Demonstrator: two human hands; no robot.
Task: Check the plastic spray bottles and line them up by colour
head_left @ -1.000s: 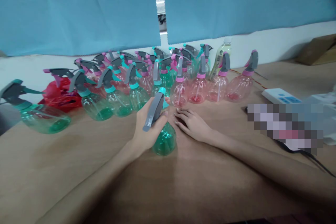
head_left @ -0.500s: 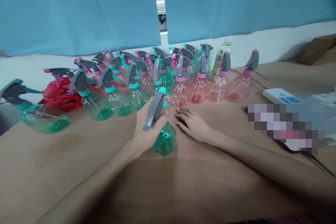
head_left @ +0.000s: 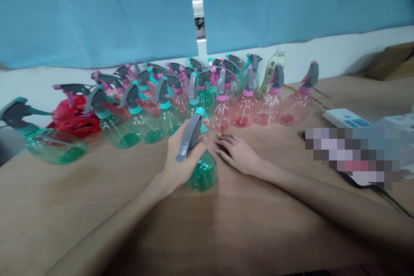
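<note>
In the middle of the table, my left hand (head_left: 183, 153) is wrapped round the neck of a green spray bottle (head_left: 203, 172) with a grey and teal trigger head. The bottle's base shows below my fingers; its neck is mostly hidden. My right hand (head_left: 237, 153) rests flat on the wooden table (head_left: 252, 228), holding nothing, with its fingers stretched toward the bottle. Just beyond it stands a pink spray bottle (head_left: 221, 114). Several other green spray bottles (head_left: 148, 127) stand beyond my left hand.
More green and pink spray bottles crowd the back. A drink bottle (head_left: 270, 71) stands behind them. At left is a red plastic bag (head_left: 77, 116). A white device with blue buttons (head_left: 347, 118) and a blurred-out flat object (head_left: 351, 155) with a cable lie at right, below a cardboard box (head_left: 391, 62).
</note>
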